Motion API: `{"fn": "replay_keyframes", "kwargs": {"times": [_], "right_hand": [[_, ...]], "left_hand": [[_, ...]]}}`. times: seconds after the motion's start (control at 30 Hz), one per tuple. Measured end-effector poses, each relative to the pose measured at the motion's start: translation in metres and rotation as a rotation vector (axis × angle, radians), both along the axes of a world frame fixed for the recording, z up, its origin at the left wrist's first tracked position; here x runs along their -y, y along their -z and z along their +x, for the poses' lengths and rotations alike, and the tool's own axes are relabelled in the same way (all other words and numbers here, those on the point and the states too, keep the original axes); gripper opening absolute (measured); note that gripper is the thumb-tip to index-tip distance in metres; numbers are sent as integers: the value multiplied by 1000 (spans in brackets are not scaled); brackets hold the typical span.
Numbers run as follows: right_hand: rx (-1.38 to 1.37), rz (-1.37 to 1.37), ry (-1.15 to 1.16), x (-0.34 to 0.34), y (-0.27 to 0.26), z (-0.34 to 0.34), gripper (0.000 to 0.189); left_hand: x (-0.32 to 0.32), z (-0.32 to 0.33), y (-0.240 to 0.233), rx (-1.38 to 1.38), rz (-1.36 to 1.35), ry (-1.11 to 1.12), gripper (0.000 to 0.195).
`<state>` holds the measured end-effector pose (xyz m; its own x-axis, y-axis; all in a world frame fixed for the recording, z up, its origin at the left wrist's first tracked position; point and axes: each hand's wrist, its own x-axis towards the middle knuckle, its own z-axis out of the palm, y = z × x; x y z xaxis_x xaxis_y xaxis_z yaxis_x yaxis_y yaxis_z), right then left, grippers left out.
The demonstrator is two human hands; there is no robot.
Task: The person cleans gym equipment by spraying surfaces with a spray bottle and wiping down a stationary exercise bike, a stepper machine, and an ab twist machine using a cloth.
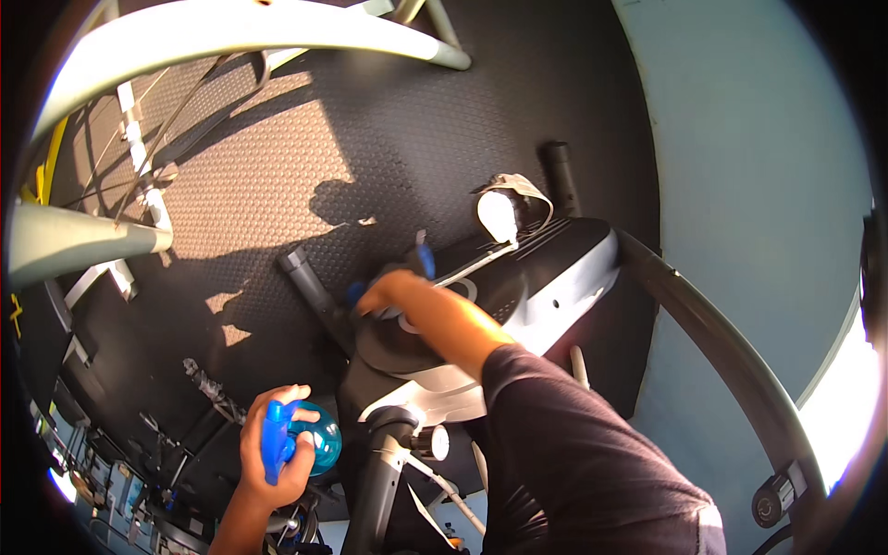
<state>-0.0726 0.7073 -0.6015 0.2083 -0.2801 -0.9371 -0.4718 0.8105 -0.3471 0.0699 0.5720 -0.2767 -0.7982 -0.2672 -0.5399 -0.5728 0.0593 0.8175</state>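
My left hand (277, 444) is closed around the neck of a spray bottle (326, 438) with a blue trigger head and a translucent teal body. It is at the lower left, beside the dark upright post (380, 479) of an exercise machine, which looks like a stationary bike. My right hand (383, 293) reaches down over the front end of the machine's black and silver housing (506, 298). Blue material (424, 261) shows on both sides of this hand, blurred, and whether my fingers grip it cannot be told. A strapped pedal (499, 216) stands at the housing's far side.
Below is a studded black rubber floor mat (388, 125). Thick white metal tubes (263, 28) of other equipment cross the top and left. A curved dark frame tube (721, 340) runs along the right, by a pale blue wall (749, 139). A round adjustment knob (436, 442) juts from the post.
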Motion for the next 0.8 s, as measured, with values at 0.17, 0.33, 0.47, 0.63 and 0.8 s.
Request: {"fn": "replay_keyframes", "kwargs": {"times": [0.17, 0.33, 0.47, 0.63, 0.8], "right_hand": [[894, -126, 111, 25, -26, 88, 25], [477, -347, 285, -54, -178, -8, 55], [-311, -327, 233, -137, -228, -70, 70], [-813, -56, 127, -237, -175, -146, 87], [-1053, 7, 290, -252, -124, -170, 67]], "left_hand": [[0, -17, 1, -247, -98, 211, 75], [1, -18, -15, -122, -74, 109, 58], [-10, -25, -26, -65, -40, 58, 51], [-18, -22, -25, -71, -7, 99, 53], [-16, -14, -30, -55, -20, 167, 53]]}}
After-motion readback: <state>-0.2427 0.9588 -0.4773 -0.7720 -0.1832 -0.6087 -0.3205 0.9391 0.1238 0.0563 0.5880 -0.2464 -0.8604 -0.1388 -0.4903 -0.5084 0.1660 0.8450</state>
